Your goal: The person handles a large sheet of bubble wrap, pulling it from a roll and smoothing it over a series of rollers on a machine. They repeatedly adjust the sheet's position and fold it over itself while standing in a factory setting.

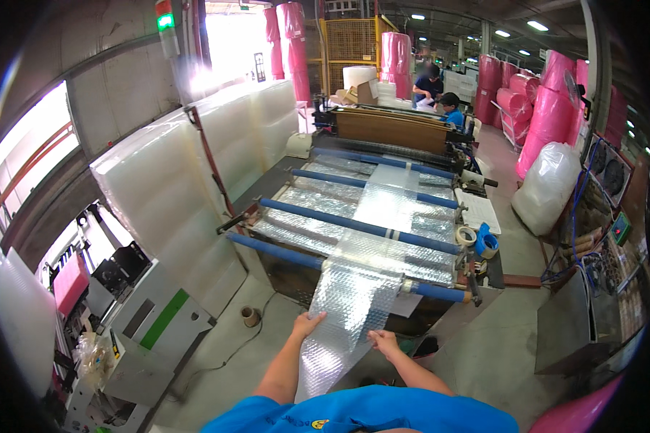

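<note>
- Bubble wrap strip [354, 307] is coming across the blue front roller [440, 291] and hanging down toward the person's blue shirt [383, 408]
- Left hand [309, 324] is grasping the strip by its left edge
- Right hand [383, 342] is pinching the opposite edge between thumb and fingers, slightly nearer the person
- Silvery bubbled sheet [296, 225] is lying beneath the rollers, showing on both sides of the strip
- Blue tape roll [487, 247] and a pale tape roll [466, 235] are sitting side by side, right of the rollers
- Beyond the far end, two co-workers [451, 114] are standing near each other, with tall pink rolls [544, 123] rising off to the right
</note>
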